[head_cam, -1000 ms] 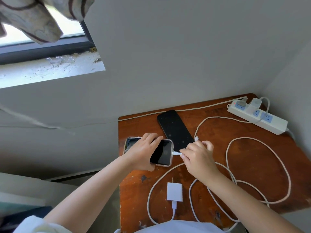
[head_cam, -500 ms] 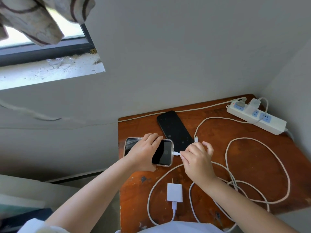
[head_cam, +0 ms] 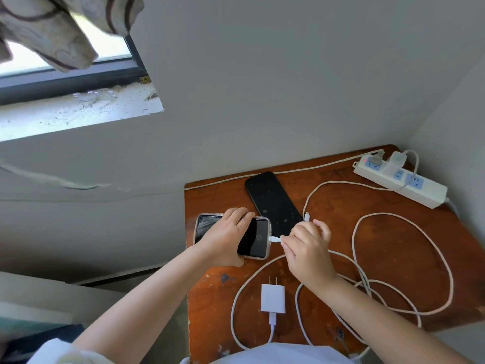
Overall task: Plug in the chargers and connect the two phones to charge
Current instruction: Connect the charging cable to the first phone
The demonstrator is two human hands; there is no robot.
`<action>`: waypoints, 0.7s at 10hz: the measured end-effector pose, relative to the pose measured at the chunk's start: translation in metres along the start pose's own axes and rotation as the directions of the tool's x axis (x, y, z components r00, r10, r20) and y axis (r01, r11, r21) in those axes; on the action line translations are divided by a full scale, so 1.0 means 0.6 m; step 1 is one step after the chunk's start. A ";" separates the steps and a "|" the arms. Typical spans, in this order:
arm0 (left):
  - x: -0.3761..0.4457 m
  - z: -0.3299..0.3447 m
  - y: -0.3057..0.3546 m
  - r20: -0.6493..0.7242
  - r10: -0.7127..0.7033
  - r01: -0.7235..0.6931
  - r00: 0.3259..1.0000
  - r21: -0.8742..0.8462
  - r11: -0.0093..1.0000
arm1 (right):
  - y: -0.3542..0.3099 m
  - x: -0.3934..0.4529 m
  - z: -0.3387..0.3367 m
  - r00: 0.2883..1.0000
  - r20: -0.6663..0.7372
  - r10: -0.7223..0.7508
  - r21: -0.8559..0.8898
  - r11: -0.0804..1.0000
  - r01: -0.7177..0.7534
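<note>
— What is seen nearest, at the near edge of the surface [head_cam: 393,258]?
— A white charger block [head_cam: 273,298] is laid flat there with its prongs pointed toward the far edge, not plugged in. A white cable [head_cam: 236,298] is attached at its near end and is looped round to the left.

— And just beyond it?
— A cased phone [head_cam: 256,239] is held down at the left edge by the left hand [head_cam: 223,240]; the thumb is pressed to its near side and the fingers [head_cam: 241,215] are curled over its far side. A white connector [head_cam: 274,239] is seated at the phone's right end and is pinched by the fingers [head_cam: 287,241] of the right hand [head_cam: 307,248].

— Where is the other phone?
— A black phone [head_cam: 273,202] is laid screen up past the hands, angled toward the far-left corner, with nothing plugged into it. A loose connector tip [head_cam: 306,216] is rested just beside its right edge.

— And farthest away?
— A second, braided cable [head_cam: 446,258] is spread in wide loops over the right half. A white power strip [head_cam: 409,185] is placed at the far-right corner, with a white adapter [head_cam: 396,160] plugged into it.
</note>
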State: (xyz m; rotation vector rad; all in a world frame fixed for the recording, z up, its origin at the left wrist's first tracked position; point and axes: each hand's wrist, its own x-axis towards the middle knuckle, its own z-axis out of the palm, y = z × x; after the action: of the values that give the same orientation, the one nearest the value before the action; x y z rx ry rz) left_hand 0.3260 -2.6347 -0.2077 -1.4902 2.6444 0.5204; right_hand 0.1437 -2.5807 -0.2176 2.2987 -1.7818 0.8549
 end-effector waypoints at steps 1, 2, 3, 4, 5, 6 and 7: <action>-0.002 0.002 0.001 0.004 0.004 -0.004 1.000 0.010 1.000 | 0.007 0.004 -0.004 1.000 0.009 -0.029 -0.014 0.999 0.029; -0.005 0.004 0.003 0.006 0.005 -0.005 1.000 0.005 1.000 | 0.009 0.003 -0.004 0.999 0.018 -0.032 -0.001 0.999 0.033; -0.006 0.004 0.003 0.008 0.002 -0.002 1.000 -0.001 1.000 | 0.002 -0.003 -0.002 1.000 0.015 -0.011 0.003 1.000 0.011; -0.006 0.005 0.003 0.015 0.001 -0.001 1.000 0.002 1.000 | -0.002 -0.008 -0.001 1.000 0.013 -0.004 -0.005 1.000 0.004; -0.006 0.005 0.003 0.023 0.021 -0.021 1.000 0.020 1.000 | 0.001 -0.007 -0.004 1.000 0.012 -0.022 0.000 1.000 0.022; -0.008 0.006 0.004 0.020 0.024 -0.024 1.000 0.017 1.000 | 0.007 -0.005 -0.005 1.000 0.012 -0.026 0.010 1.000 0.026; -0.007 0.007 0.005 0.021 0.026 -0.026 0.999 0.004 1.000 | 0.005 -0.008 -0.003 1.000 0.003 -0.018 0.014 1.000 0.018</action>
State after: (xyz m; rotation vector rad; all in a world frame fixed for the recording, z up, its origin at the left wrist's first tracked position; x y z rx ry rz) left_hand 0.3255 -2.6284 -0.2101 -1.4436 2.6508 0.5288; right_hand 0.1393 -2.5768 -0.2194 2.3227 -1.7597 0.8641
